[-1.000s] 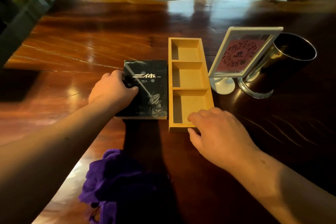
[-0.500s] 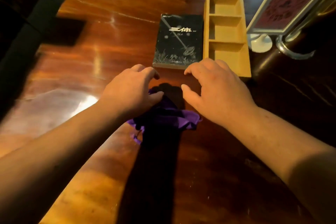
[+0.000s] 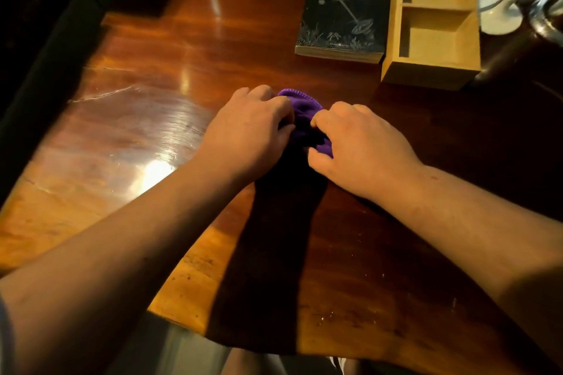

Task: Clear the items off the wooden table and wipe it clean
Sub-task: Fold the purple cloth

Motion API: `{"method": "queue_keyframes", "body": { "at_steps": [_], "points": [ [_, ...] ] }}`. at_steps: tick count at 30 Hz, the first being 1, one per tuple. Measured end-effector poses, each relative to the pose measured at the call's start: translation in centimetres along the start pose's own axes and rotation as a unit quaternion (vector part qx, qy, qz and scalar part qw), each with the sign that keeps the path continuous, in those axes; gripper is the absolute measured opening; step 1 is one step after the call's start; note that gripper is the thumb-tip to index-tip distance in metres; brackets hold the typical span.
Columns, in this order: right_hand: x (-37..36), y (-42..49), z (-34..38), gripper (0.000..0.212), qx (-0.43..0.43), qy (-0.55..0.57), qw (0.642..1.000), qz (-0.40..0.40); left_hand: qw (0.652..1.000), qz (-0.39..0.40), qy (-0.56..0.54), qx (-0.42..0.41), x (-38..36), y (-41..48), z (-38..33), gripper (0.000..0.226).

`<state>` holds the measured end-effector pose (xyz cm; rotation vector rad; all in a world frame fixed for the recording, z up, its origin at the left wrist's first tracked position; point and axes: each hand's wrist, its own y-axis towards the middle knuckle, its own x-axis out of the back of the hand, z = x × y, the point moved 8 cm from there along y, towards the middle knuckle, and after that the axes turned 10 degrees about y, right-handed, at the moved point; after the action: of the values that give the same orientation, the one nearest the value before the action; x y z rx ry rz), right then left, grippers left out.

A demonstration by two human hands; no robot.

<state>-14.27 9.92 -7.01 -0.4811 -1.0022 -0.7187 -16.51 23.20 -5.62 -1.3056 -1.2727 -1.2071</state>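
Observation:
A purple cloth [image 3: 303, 114] lies bunched on the glossy wooden table [image 3: 146, 119], mostly hidden under my hands. My left hand [image 3: 249, 131] grips its left side with curled fingers. My right hand [image 3: 362, 146] pinches its right side. Beyond them a black book [image 3: 344, 9] lies flat, touching a light wooden three-compartment tray [image 3: 432, 70] on its right.
At the top right stand the white round base of a sign holder [image 3: 496, 18] and a dark metal container [image 3: 545, 27], both cut off by the frame. The table's near edge [image 3: 182, 323] runs below my forearms. A dark bench lies along the left.
Both hands left the book and tray, came back toward me and closed on the purple cloth. The view has tilted down, so the book and tray now sit near the top.

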Motion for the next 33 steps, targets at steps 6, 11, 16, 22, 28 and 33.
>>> {"method": "queue_keyframes", "body": {
  "at_steps": [6,11,16,22,28,33],
  "points": [
    [2.4,-0.7,0.7,0.054,-0.025,0.021,0.999,-0.038,0.996,-0.050,-0.061,-0.044,4.6,-0.4,-1.6,0.014],
    [8.4,-1.4,2.9,0.091,-0.030,0.091,0.993,-0.065,0.988,-0.076,-0.077,-0.109,12.3,-1.5,-4.8,0.017],
    [16.7,-3.0,6.6,0.031,-0.038,0.110,0.992,-0.057,0.983,-0.101,-0.046,-0.147,21.9,-1.6,-7.1,0.025],
    [30.3,-8.6,12.6,0.013,-0.027,0.069,0.976,-0.206,0.981,-0.038,-0.044,-0.186,31.5,-0.3,-8.8,0.042],
    [35.3,-17.7,16.5,0.021,-0.129,-0.009,0.963,-0.236,0.946,-0.011,0.069,-0.317,36.1,-2.5,-14.1,0.017],
    [35.9,-29.7,15.6,0.014,-0.272,0.006,0.924,-0.269,0.893,0.014,0.036,-0.449,37.8,-5.4,-24.2,0.017]
  ]
}}
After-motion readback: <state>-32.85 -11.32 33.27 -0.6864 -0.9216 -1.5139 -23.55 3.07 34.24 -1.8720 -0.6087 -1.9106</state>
